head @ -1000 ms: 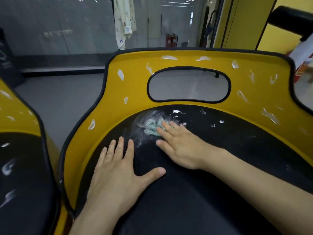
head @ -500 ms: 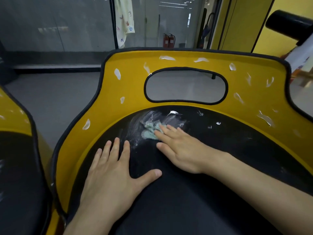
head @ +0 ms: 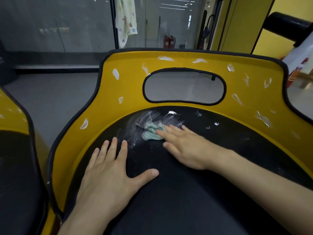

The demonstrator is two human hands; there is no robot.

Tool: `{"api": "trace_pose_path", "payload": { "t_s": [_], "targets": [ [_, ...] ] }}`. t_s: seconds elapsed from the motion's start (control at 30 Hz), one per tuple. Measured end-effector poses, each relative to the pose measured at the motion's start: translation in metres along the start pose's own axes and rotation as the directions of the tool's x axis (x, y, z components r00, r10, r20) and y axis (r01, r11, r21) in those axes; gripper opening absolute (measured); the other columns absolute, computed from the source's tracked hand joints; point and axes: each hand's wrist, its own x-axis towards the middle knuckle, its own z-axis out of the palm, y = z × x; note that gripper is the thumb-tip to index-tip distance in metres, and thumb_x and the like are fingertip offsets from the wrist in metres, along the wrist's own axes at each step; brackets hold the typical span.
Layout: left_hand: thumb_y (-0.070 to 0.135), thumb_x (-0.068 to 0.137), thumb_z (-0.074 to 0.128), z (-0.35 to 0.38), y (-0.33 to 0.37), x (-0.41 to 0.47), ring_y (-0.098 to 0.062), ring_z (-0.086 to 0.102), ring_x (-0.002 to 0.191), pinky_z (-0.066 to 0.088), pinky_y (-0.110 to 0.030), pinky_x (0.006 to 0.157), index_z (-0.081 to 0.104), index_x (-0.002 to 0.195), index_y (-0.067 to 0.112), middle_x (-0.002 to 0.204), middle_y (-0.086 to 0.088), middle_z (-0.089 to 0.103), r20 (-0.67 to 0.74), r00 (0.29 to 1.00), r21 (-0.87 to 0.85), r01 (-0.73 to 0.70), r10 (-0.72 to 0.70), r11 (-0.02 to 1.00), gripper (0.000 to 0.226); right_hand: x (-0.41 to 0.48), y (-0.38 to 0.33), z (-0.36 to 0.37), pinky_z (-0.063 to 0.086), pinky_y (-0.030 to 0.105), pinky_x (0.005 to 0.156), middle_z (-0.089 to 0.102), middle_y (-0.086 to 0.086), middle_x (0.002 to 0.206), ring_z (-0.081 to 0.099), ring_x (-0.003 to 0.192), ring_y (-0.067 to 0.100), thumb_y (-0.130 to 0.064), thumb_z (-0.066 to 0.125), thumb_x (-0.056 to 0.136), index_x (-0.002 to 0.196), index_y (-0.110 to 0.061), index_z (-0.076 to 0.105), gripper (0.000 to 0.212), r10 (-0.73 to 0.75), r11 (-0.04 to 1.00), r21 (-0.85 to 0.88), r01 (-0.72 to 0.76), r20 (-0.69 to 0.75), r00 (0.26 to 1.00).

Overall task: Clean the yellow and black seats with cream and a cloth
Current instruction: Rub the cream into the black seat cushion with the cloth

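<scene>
Cloth sits at the back of the black cushion, just below the yellow backrest, pinned flat under the straight fingers of your right hand. Your left hand lies spread, palm down, on the cushion nearer to you, holding nothing. The two hands are apart, with bare black between them.

A grey-white smear of cream fans out round the cloth, so the step in hand looks like rubbing cream into the back of the cushion. Press with the whole flat of your fingers and sweep in overlapping arcs outward from the smear, taking in the white dab just beyond the cloth. Turn to a fresh face once the cloth loads up (a clogged one would likely only push streaks about).

What stands in the way is chiefly your own left hand, and the curved seam where cushion meets backrest. Cream dabs lie unwiped on the yellow around the oval cut-out. A second seat shows at the left edge. A hanging patterned fabric and two fire extinguishers are well apart, behind.
</scene>
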Motion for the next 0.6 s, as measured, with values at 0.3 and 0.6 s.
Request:
{"api": "trace_pose_path", "payload": {
  "t_s": [0.3, 0.6],
  "targets": [
    [0.104, 0.054, 0.003, 0.0, 0.001, 0.0, -0.013, -0.02, 0.15, -0.009, -0.037, 0.123, -0.011, 0.157, 0.031, 0.164, 0.005, -0.018, 0.006, 1.0, -0.001, 0.002, -0.002, 1.0, 0.127, -0.002, -0.019, 0.006, 0.0, 0.034, 0.121, 0.005, 0.001, 0.163, 0.001, 0.15, 0.017, -0.029, 0.028, 0.105, 0.156, -0.025, 0.012, 0.054, -0.006, 0.999, 0.054, 0.008, -0.035, 0.999],
    [0.105, 0.052, -0.002, 0.001, -0.002, 0.003, -0.013, -0.023, 0.149, -0.01, -0.038, 0.123, -0.015, 0.156, 0.033, 0.163, 0.004, -0.022, 0.016, 1.0, 0.016, -0.004, 0.004, 1.0, 0.127, 0.018, 0.012, -0.005, 0.03, 0.044, 0.114, 0.029, 0.005, 0.157, 0.03, 0.142, 0.027, -0.02, 0.037, 0.1, 0.151, -0.035, 0.026, 0.055, 0.174, 0.984, 0.046, -0.171, -0.072, 0.982]
  ]
}}
